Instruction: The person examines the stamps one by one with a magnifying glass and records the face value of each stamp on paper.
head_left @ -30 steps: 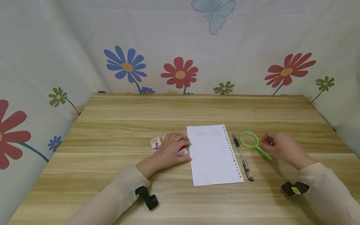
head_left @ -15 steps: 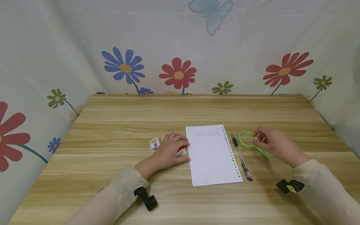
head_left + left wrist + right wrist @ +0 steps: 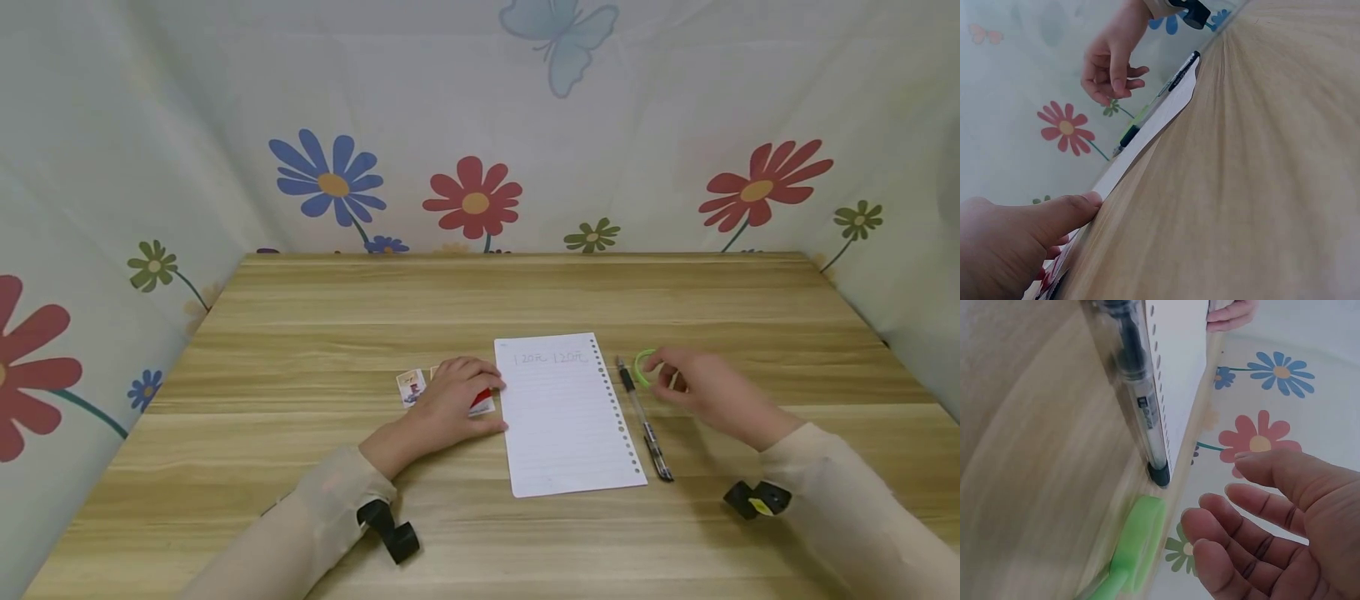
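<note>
In the head view, the left hand [image 3: 450, 406] rests over small picture cards [image 3: 412, 387], its fingertips and thumb touching the left edge of a lined sheet [image 3: 573, 425] with handwriting at its top. The right hand [image 3: 708, 390] hovers above the green magnifying glass [image 3: 640, 368], hiding its handle and part of the ring. Its fingers are loosely bent and hold nothing, as the right wrist view shows, with the green ring [image 3: 1138, 544] below. Between sheet and magnifying glass lies a black and clear pen [image 3: 646, 421]. The left wrist view shows the left thumb on the sheet's edge [image 3: 1141, 147].
A wooden table [image 3: 375, 300] carries everything. Behind it and at both sides hangs a pale cloth [image 3: 420, 92] printed with flowers and a butterfly. Each wrist wears a black device, the left one [image 3: 390, 529] close above the tabletop.
The right hand has moved left, from beside the magnifying glass's handle to over its ring, and now covers most of it. The left hand stays in place on the cards and sheet edge.
</note>
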`<state>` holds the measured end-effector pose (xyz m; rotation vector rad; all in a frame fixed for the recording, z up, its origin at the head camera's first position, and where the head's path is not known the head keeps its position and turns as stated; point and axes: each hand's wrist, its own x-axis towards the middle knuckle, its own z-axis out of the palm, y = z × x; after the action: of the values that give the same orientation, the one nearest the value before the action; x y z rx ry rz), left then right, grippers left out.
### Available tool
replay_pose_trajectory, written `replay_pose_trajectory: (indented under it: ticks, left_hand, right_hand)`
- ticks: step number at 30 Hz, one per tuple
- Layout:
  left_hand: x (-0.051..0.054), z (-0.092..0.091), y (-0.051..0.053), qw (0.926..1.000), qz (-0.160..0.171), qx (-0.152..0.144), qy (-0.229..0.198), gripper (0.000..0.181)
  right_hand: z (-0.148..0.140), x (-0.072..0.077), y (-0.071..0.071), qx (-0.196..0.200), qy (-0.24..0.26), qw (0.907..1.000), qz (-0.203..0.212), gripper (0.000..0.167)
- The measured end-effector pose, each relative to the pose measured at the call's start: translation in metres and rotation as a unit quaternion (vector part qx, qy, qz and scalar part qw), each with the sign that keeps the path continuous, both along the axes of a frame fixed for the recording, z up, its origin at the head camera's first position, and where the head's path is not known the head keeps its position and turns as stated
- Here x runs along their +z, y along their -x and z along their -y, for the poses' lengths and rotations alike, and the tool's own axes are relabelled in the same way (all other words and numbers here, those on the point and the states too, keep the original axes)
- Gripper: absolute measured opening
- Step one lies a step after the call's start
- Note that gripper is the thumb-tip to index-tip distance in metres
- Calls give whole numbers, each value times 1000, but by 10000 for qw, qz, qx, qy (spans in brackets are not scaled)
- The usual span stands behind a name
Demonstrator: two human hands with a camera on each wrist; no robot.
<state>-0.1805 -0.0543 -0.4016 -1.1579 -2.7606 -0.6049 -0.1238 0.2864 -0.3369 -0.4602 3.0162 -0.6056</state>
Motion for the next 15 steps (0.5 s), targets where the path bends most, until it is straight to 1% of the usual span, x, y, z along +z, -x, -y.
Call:
replay_pose_trajectory:
  ticks: [3, 7, 11, 15]
  left_hand:
    - [0, 0, 0, 10000, -11, 3, 12, 48]
    - [-1, 0, 1, 10000, -22, 9, 7, 48]
    - [-1, 0, 1, 10000, -5, 7, -5, 48]
    - [-2, 0, 1, 10000, 10, -4, 6, 48]
  right_hand:
    - [3, -3, 0, 178, -12, 9998, -26, 20]
    - [7, -6, 1, 328, -155, 9993, -3, 21]
    - [9, -10, 2, 425, -259, 9987, 51, 20]
    - [11, -15, 2, 505, -502, 9975, -26, 21]
